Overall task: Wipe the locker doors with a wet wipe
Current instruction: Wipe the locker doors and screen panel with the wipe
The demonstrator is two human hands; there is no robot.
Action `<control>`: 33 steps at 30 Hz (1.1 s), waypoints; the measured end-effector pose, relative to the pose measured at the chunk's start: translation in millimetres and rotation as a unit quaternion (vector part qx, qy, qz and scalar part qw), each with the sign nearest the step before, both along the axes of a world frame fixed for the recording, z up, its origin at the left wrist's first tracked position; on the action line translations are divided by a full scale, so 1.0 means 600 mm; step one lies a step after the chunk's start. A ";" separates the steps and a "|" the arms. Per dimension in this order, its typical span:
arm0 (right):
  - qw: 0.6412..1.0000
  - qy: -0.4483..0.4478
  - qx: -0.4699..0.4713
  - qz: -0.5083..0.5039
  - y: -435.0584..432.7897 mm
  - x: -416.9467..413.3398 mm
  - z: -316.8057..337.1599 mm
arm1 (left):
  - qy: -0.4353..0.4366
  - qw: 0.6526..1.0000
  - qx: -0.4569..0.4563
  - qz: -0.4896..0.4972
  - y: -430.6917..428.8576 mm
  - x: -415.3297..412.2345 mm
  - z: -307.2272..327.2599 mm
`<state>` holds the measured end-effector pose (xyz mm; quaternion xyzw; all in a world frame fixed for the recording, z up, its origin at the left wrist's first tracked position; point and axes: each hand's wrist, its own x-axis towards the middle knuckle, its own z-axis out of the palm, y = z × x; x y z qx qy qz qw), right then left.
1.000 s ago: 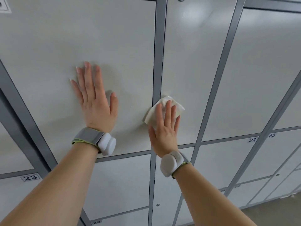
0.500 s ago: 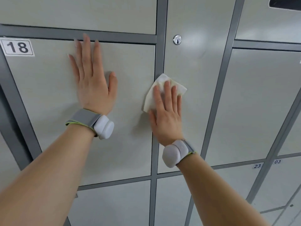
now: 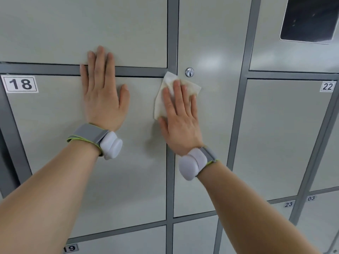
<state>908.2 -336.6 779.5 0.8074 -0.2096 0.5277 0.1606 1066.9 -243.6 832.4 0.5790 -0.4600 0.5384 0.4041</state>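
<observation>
Pale grey locker doors fill the view. My right hand [image 3: 180, 119] presses a white, slightly stained wet wipe [image 3: 166, 92] flat with straight fingers over the grey divider [image 3: 172, 33], between door 18 [image 3: 51, 134] and the narrow middle door [image 3: 216, 125]. The wipe's top corner reaches just below and left of the round keyhole [image 3: 189, 72]. My left hand [image 3: 103, 94] lies flat on door 18 with straight fingers, its fingertips crossing the horizontal frame bar onto the door above.
Number labels 18 [image 3: 19, 84], 22 [image 3: 327, 86], 23 [image 3: 288, 204], 03 [image 3: 311, 198] and 19 [image 3: 70, 248] mark the doors. A dark glass panel [image 3: 310, 19] sits in the upper-right door. Grey frame bars run between all doors.
Both hands have slid upward on the lockers. The wipe has travelled up the divider to just beside the keyhole, and my left fingertips now cross the bar above door 18.
</observation>
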 end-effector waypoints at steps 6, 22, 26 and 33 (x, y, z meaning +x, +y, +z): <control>1.000 -0.008 -0.013 -0.005 -0.007 0.001 0.107 | 0.020 0.999 -0.020 -0.019 0.016 -0.004 0.029; 0.997 0.001 -0.061 -0.048 -0.011 0.019 0.330 | 0.022 1.000 0.009 0.016 0.028 0.024 0.233; 0.998 -0.014 -0.059 -0.029 -0.003 0.028 0.339 | 0.017 1.000 0.009 0.024 0.032 0.033 0.268; 0.994 0.030 -0.103 -0.019 -0.009 0.024 0.338 | 0.021 0.999 0.008 0.042 0.044 0.053 0.316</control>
